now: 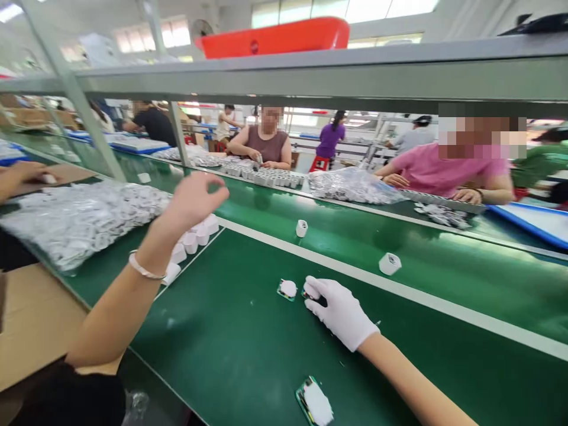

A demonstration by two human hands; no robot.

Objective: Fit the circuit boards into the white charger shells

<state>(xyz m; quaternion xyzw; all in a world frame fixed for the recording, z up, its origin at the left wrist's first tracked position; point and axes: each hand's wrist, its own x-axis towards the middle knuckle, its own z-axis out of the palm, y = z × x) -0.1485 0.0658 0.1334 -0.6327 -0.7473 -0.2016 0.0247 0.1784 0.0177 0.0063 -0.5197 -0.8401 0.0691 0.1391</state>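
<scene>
My right hand, in a white glove, grips a small circuit board with a white pad on top, low over the green work surface. Just left of it lies a similar circuit board with a white oval pad. Nearer to me is another padded circuit board. My left hand, bare and with a bracelet at the wrist, is raised above a row of white plastic housings. Its thumb and fingers curve with a gap between them, and I see nothing held there.
Two white housings, one nearer the middle and one to the right, stand on the green belt past a white line. A bag of white parts lies at left. A metal shelf crosses overhead. Co-workers sit opposite.
</scene>
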